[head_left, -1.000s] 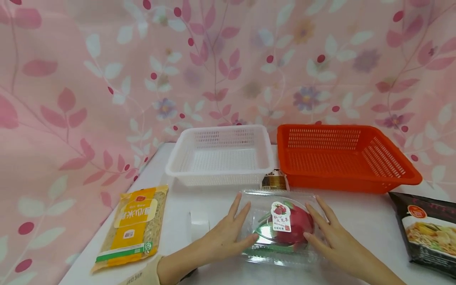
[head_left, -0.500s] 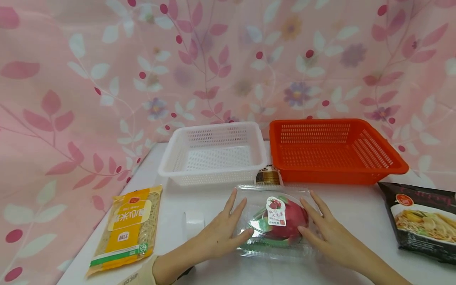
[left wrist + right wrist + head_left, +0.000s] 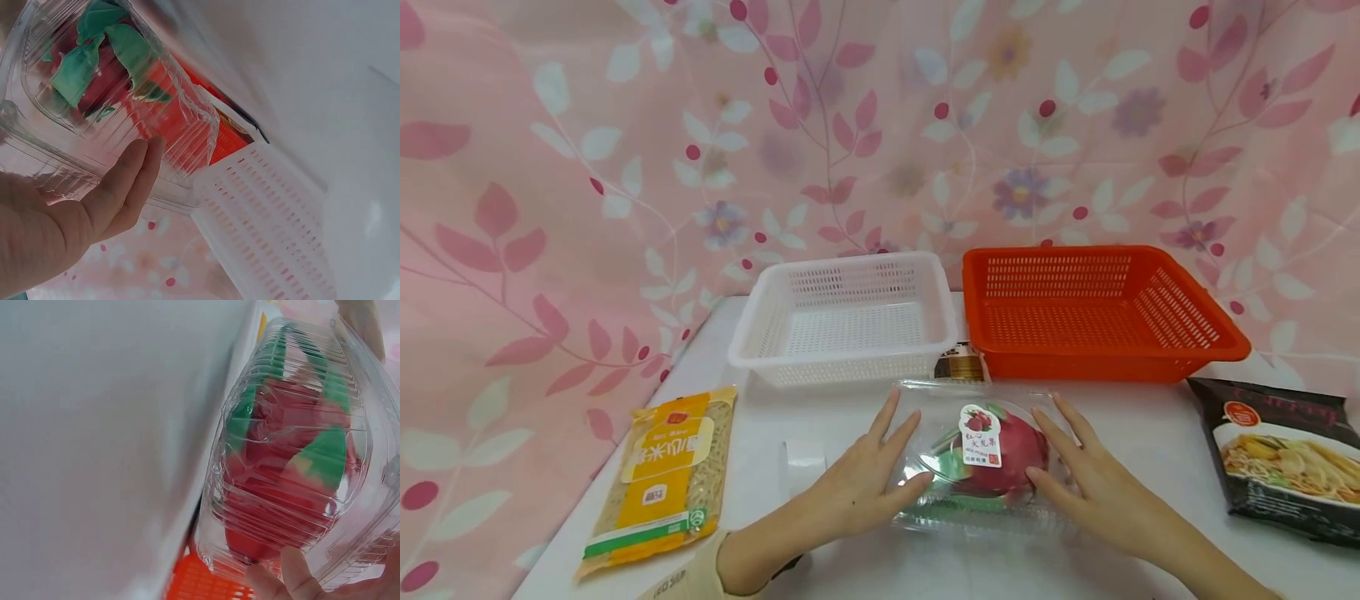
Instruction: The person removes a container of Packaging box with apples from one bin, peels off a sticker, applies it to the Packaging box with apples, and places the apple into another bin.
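Observation:
A clear plastic clamshell box (image 3: 917, 517) holds a red dragon fruit (image 3: 1015, 450) with green scales; a white label (image 3: 981, 437) is on the lid. My left hand (image 3: 857, 483) rests on the box's left side, fingers spread and nearly straight. On the right side, my right hand (image 3: 1097, 483) touches the box in the same way, thumb towards the near edge. The left wrist view shows two fingers (image 3: 125, 187) against the ribbed wall. In the right wrist view, fingertips (image 3: 297, 569) touch the box's lower end.
Behind the box stand a white basket (image 3: 842, 367) and a red basket (image 3: 1090, 367). A small brown-and-white packet (image 3: 959, 364) sits between them. A yellow rice-noodle bag (image 3: 662, 475) lies left, a black noodle packet (image 3: 1277, 450) right. A white object (image 3: 803, 462) is beside my left hand.
The whole scene has shifted slightly left and up in the head view. My hands stay on both sides of the box, with little change in their position on it.

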The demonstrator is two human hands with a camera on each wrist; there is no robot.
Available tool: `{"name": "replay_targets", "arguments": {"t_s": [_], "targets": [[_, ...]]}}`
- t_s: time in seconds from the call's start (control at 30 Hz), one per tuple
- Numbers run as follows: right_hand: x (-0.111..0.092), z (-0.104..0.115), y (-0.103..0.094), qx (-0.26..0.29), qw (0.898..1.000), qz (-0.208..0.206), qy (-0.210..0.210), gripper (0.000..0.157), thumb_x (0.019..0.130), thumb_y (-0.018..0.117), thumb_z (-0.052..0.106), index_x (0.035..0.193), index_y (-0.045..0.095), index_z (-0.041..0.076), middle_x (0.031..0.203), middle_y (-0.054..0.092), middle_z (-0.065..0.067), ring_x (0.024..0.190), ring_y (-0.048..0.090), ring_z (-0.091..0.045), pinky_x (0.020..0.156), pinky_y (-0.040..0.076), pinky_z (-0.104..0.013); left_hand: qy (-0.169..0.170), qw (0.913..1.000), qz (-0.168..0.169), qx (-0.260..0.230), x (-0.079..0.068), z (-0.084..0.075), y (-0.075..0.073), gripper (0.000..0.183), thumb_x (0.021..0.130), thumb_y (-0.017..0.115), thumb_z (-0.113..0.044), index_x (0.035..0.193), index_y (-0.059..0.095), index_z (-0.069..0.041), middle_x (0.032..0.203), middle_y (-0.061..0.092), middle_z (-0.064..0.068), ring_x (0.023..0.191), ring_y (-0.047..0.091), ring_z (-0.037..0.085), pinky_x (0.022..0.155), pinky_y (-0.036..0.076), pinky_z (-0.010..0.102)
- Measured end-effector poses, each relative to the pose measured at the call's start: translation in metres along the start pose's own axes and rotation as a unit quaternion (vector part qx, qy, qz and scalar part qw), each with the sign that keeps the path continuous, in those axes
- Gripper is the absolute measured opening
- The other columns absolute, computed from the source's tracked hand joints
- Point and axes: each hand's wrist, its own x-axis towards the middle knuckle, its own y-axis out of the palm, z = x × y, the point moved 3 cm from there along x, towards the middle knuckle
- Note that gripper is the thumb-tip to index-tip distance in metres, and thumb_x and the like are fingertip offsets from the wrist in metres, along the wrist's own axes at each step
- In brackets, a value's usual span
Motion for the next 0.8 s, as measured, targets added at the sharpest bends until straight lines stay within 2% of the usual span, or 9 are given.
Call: {"name": "replay_targets", "arguments": {"t_s": [0.33, 0.47, 0.63, 0.8], "targets": [[0.001, 0.006, -0.015, 0.001, 1.0, -0.007, -0.004, 0.072, 0.09, 0.057, 0.036, 0.147, 0.021, 0.013, 0.151, 0.006, -0.015, 0.093, 0.058, -0.028, 0.066, 0.051, -0.047, 0.007, 0.9997, -0.017, 0.017, 0.005, -0.007, -0.011, 0.075, 0.089, 0.041, -0.058, 0.145, 0.026, -0.011, 0.153, -0.003, 0.006, 0.116, 0.049, 0.03, 0.087, 0.045, 0.044], [0.002, 0.007, -0.023, -0.012, 1.0, -0.006, 0.0, 0.073, 0.09, 0.057, 0.037, 0.148, 0.018, 0.015, 0.151, 0.003, -0.014, 0.092, 0.059, -0.028, 0.066, 0.05, -0.051, 0.024, 0.9988, -0.038, 0.02, 0.009, -0.01, -0.015, 0.075, 0.089, 0.037, -0.06, 0.145, 0.026, -0.011, 0.153, -0.002, 0.005, 0.113, 0.051, 0.029, 0.087, 0.046, 0.043], [0.001, 0.007, -0.031, -0.03, 0.999, -0.006, 0.011, 0.074, 0.089, 0.056, 0.04, 0.148, 0.017, 0.017, 0.152, 0.002, -0.014, 0.096, 0.058, -0.033, 0.07, 0.046, -0.059, 0.04, 0.9978, -0.05, 0.018, 0.014, -0.013, -0.021, 0.074, 0.089, 0.039, -0.058, 0.145, 0.028, -0.01, 0.154, 0.001, 0.004, 0.117, 0.049, 0.028, 0.089, 0.044, 0.042], [0.002, 0.011, -0.04, -0.034, 0.999, -0.018, 0.005, 0.074, 0.089, 0.057, 0.039, 0.148, 0.016, 0.02, 0.152, 0.002, -0.012, 0.099, 0.057, -0.036, 0.072, 0.045, -0.06, 0.055, 0.9957, -0.071, 0.024, 0.019, -0.016, -0.026, 0.071, 0.089, 0.043, -0.055, 0.144, 0.03, -0.011, 0.153, 0.006, 0.004, 0.122, 0.044, 0.028, 0.091, 0.043, 0.042]]}}
